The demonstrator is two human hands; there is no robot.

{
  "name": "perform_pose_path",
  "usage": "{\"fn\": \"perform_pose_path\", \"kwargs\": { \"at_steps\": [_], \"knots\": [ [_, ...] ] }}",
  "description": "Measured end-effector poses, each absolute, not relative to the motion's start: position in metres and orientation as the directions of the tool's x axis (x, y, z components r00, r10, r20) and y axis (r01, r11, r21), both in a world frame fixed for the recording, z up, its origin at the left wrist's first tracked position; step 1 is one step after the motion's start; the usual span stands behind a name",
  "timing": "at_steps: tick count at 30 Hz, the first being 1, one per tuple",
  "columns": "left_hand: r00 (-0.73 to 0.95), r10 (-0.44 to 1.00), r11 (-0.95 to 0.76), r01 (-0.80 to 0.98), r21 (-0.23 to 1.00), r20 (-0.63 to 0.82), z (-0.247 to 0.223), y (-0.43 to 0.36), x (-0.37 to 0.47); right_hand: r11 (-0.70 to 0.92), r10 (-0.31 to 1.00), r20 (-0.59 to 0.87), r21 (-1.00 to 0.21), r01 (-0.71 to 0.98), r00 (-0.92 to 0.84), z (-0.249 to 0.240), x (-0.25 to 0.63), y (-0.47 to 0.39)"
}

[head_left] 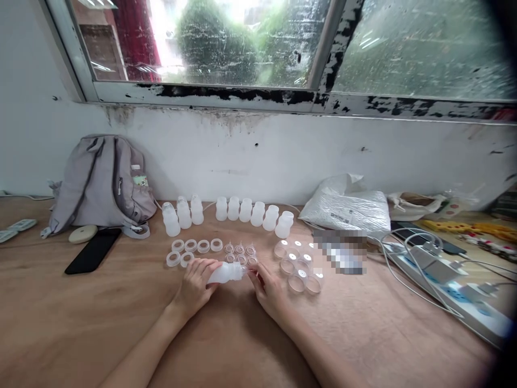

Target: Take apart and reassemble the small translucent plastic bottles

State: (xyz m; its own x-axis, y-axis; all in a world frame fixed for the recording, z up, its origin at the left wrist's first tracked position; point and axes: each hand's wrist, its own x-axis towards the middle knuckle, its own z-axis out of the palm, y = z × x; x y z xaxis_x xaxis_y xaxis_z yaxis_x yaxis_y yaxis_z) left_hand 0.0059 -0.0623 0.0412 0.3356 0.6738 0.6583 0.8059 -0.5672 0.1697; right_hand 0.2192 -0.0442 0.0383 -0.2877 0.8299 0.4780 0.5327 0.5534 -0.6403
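My left hand is wrapped round a frosted baby bottle, which lies on its side in the air with its mouth to the right. At that mouth my right hand pinches a small clear teat, partly hidden by the fingers. Just behind the bottle stand several clear teats in rows. Several white screw rings lie behind my left hand. To the right of my right hand are several clear round caps, some with white stickers.
Along the back stand several open bottles and three bottles with clear caps. A grey backpack and black phone are at left. White plastic package, power strip and cables occupy the right.
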Motion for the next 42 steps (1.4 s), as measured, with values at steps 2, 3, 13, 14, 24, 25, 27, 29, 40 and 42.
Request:
{"fn": "perform_pose_path", "kwargs": {
  "at_steps": [2,3,13,14,24,25,27,29,40,42],
  "knots": [
    [0.332,0.671,-0.559,0.814,0.158,0.663,0.042,-0.064,0.008,0.558,0.827,0.474,-0.63,0.54,-0.302,0.037,0.219,-0.045],
    [0.33,0.668,-0.556,0.817,0.153,0.667,0.042,-0.065,0.009,0.558,0.828,0.471,-0.63,0.54,-0.306,0.037,0.219,-0.045],
    [0.432,0.599,-0.645,0.759,0.087,0.674,0.047,-0.066,0.003,0.391,0.908,0.263,-0.812,0.433,-0.326,0.05,0.218,-0.049],
    [0.436,0.592,-0.653,0.753,0.086,0.678,0.047,-0.066,0.002,0.345,0.92,0.219,-0.848,0.402,-0.326,0.05,0.217,-0.05],
    [0.399,0.621,-0.628,0.768,0.123,0.674,0.047,-0.066,0.0,0.356,0.914,0.246,-0.867,0.347,-0.324,0.041,0.219,-0.044],
    [0.4,0.622,-0.629,0.767,0.126,0.673,0.048,-0.066,0.0,0.38,0.908,0.265,-0.848,0.369,-0.325,0.041,0.22,-0.043],
    [0.403,0.621,-0.632,0.765,0.125,0.672,0.048,-0.066,0.0,0.417,0.897,0.296,-0.816,0.401,-0.329,0.041,0.222,-0.042],
    [0.406,0.619,-0.632,0.765,0.12,0.672,0.048,-0.066,-0.001,0.441,0.889,0.32,-0.795,0.416,-0.328,0.043,0.223,-0.042],
    [0.426,0.637,-0.639,0.758,0.131,0.642,0.047,-0.069,0.004,0.345,0.924,0.216,-0.827,0.444,-0.315,0.045,0.219,-0.044],
    [0.417,0.652,-0.628,0.765,0.143,0.633,0.048,-0.07,0.004,0.353,0.922,0.23,-0.831,0.43,-0.312,0.049,0.219,-0.046]
  ]
}}
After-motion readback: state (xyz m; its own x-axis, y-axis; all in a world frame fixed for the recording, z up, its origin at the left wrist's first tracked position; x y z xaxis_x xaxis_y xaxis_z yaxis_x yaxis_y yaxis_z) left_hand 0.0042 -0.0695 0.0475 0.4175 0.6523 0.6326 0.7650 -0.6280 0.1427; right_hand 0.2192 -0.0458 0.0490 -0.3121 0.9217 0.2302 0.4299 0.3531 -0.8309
